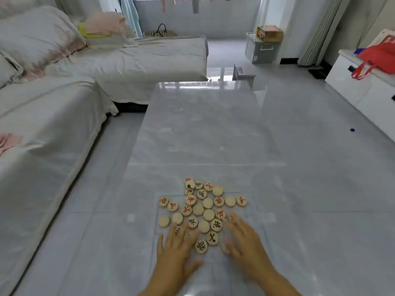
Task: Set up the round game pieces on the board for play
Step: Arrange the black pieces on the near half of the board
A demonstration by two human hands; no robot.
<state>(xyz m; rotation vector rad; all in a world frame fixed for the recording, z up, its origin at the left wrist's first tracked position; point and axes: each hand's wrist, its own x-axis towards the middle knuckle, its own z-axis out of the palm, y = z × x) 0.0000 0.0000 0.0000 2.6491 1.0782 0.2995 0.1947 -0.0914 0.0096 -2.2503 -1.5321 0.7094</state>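
Several round wooden game pieces lie in a loose heap on a pale, almost see-through board near the table's front edge. Some show red or black characters, others lie blank side up. My left hand rests flat with spread fingers on the heap's near left side, covering a piece or two. My right hand lies flat with fingers apart on the near right side, fingertips touching a red-marked piece. Neither hand grips a piece.
The glossy grey table stretches far ahead. A covered sofa runs along the left. A white cabinet with a red bag stands at the right, a storage bin at the back.
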